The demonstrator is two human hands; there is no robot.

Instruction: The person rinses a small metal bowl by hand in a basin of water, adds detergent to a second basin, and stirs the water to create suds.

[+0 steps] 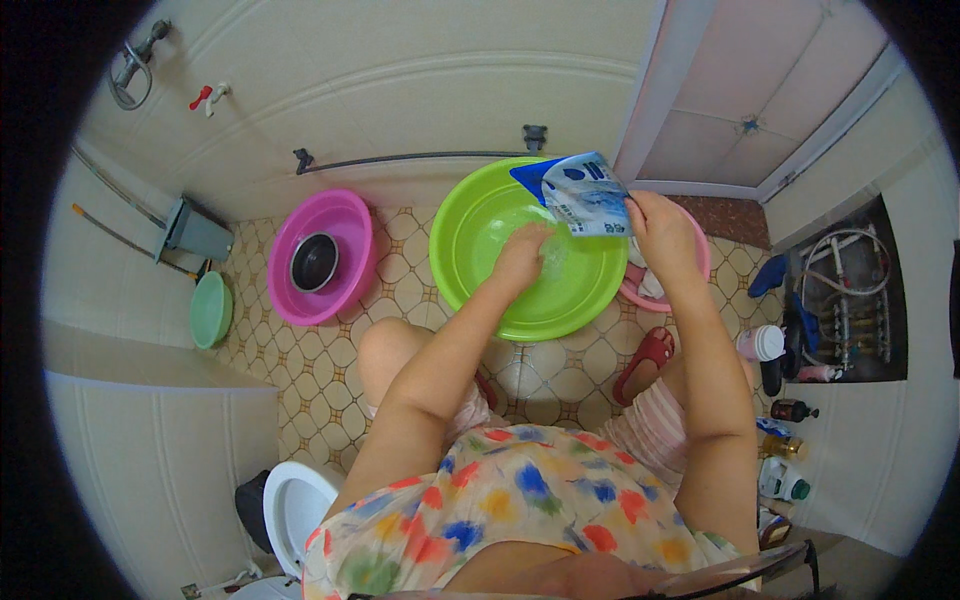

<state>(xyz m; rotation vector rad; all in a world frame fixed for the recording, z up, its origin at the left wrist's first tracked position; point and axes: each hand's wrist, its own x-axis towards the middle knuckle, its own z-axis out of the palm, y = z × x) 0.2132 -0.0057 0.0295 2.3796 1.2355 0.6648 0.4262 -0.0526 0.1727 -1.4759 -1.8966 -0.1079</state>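
Observation:
A large green plastic basin (pixel 534 324) stands on the tiled floor in front of me. My left hand (pixel 523 255) reaches down inside it, fingers spread, near bubbly water or suds; no object shows in that hand. Above the basin's right part, my right hand (pixel 660 229) grips one corner of a blue and white plastic pouch (pixel 585 196), which is tilted and bears writing. Whether anything is coming out of the pouch I cannot tell. Behind my right forearm is a pink basin (pixel 701 251), partly hidden, with white and pink cloth (pixel 646 282) in it.
A magenta basin (pixel 360 225) holds a dark round bowl (pixel 315 262). Farther left are a small green basin (pixel 211 311) and a grey bin (pixel 199 229). A toilet (pixel 300 502) is at lower left. Bottles, including a white one (pixel 780 478), line the right wall.

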